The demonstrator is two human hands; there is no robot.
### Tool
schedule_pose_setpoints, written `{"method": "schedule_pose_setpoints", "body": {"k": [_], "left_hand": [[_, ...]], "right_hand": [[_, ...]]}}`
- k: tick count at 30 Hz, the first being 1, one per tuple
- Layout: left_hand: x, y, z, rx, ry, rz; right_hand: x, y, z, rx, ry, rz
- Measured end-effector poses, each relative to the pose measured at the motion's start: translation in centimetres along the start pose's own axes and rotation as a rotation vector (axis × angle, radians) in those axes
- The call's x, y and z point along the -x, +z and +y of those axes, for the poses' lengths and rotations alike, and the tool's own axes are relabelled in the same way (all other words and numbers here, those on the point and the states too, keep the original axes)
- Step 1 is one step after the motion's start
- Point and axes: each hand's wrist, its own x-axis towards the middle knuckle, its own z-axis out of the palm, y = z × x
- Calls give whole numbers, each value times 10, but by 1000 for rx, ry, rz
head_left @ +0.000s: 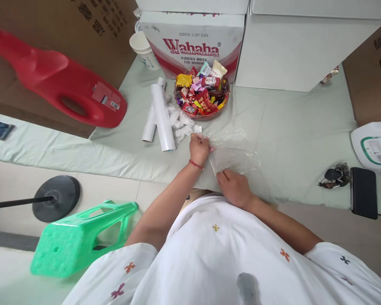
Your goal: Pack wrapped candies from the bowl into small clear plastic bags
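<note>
A clear plastic bag (236,150) lies spread over the table's front part, stretched out to the right of my hands. My left hand (199,148) pinches its upper left corner, fingers closed. Nearer the front edge, my right hand (233,184) grips the lower left corner in a closed hold. Just beyond my left hand are several small white crumpled pieces (182,123) in clear wrapping. Behind them stands a bowl of wrapped sweets (203,115).
Two white rolls (163,118) lie crossed left of the bowl. Paper cups (142,46) and a Wahaha box (193,38) stand behind. A red bottle (66,80) is at left; keys (335,176), a phone (363,190) and a white jug (374,144) are at right. A green stool (66,241) is on the floor.
</note>
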Motion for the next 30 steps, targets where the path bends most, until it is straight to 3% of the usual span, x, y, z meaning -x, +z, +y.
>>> {"method": "schedule_pose_setpoints", "body": {"k": [5,7,9,12,14,18,21,24,28,30], "left_hand": [[-6,1,9,-10,-68,-19],[-5,-6,11,-85,-22,-46],[2,-17,15,-251,152,-38],[28,-34,27,-554,558,70],[49,-38,33,-627,706,120],[71,-26,24,-704,660,-115],[63,-18,4,-944,592,-167],[55,-22,-14,-1161,632,-186],[58,-28,-21,-1318,655,-210],[61,-28,-20,-1353,633,-214]], "right_hand": [[19,3,-7,-16,-120,-47],[21,5,-9,-33,-114,-86],[18,4,-10,-50,-92,-129],[12,0,-10,-66,-57,-204],[7,-3,-11,-78,-44,-249],[-1,-2,-18,-111,-74,-278],[-1,-5,-21,-164,-149,-267],[-3,-19,-2,-277,-86,-109],[-27,-35,58,-243,374,355],[-50,-34,85,-203,504,405]]}}
